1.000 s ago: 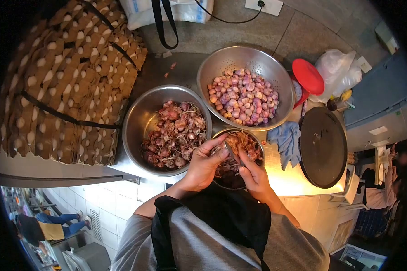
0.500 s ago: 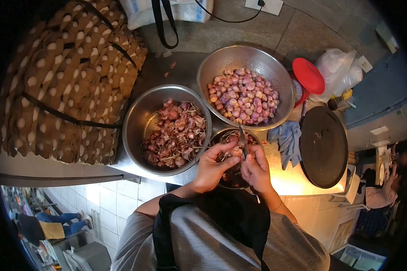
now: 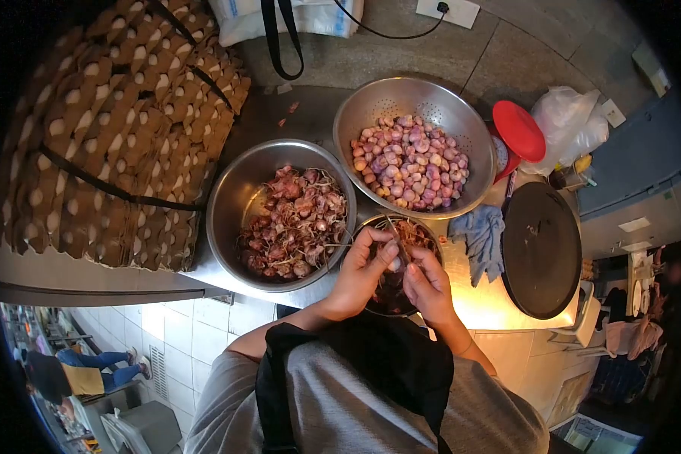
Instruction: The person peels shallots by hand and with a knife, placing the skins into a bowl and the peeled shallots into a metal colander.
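My left hand pinches a small shallot, whose pale flesh shows between the fingers. My right hand is closed on a small knife, its blade pointing away from me beside the shallot; the handle is mostly hidden in the palm. Both hands meet above a small bowl of peel scraps. To the left, a steel bowl contains unpeeled shallots with dry roots. Beyond my hands, a perforated steel colander holds peeled shallots.
Stacked egg trays, bound with black straps, stand at left. On the right lie a blue cloth and a round black pan. A red lid and plastic bags are behind. Another person is at lower left.
The knife blade has swung slightly left and in against the shallot. My fingers have shifted around it, and more pale flesh shows. The whole view has moved a little.
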The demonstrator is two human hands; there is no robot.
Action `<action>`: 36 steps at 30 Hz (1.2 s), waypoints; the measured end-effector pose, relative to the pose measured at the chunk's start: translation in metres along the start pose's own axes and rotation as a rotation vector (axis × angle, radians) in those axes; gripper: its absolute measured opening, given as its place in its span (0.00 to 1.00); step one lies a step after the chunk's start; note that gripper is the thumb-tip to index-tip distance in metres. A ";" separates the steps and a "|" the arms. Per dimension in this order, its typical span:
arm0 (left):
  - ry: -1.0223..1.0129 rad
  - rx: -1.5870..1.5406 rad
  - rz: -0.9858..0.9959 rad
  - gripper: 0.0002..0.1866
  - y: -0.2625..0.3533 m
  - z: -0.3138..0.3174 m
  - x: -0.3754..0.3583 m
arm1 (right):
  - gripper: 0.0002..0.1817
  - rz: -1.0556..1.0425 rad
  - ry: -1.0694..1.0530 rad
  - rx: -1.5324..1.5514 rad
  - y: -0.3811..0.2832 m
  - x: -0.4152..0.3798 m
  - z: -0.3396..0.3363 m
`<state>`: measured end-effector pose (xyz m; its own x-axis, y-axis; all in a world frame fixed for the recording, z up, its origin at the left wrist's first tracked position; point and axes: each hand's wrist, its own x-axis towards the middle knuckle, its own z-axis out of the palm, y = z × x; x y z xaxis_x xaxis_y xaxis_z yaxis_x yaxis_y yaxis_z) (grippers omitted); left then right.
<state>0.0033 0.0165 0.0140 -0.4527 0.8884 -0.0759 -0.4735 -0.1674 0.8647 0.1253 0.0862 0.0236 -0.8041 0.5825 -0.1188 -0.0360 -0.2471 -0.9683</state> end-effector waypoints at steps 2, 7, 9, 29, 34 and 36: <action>0.018 -0.028 -0.017 0.08 0.000 -0.002 0.004 | 0.16 0.040 -0.047 0.120 -0.001 0.001 -0.003; -0.046 -0.197 -0.119 0.04 0.005 -0.006 0.005 | 0.17 0.222 -0.159 0.426 -0.010 0.000 -0.005; -0.088 -0.333 -0.159 0.05 0.010 -0.006 0.005 | 0.17 0.245 -0.157 0.442 -0.014 0.000 -0.003; 0.022 -0.402 -0.434 0.13 0.020 -0.011 0.000 | 0.20 0.084 -0.010 0.301 -0.010 -0.001 -0.005; -0.009 -0.443 -0.332 0.12 0.029 -0.021 -0.004 | 0.20 -0.018 0.128 0.330 -0.016 -0.001 -0.019; 0.019 -0.444 -0.306 0.11 0.031 -0.022 -0.004 | 0.20 0.005 0.170 0.286 -0.018 -0.003 -0.024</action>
<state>-0.0264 -0.0022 0.0305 -0.2555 0.9177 -0.3043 -0.8579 -0.0701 0.5090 0.1427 0.1071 0.0359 -0.6953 0.6955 -0.1812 -0.2170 -0.4434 -0.8697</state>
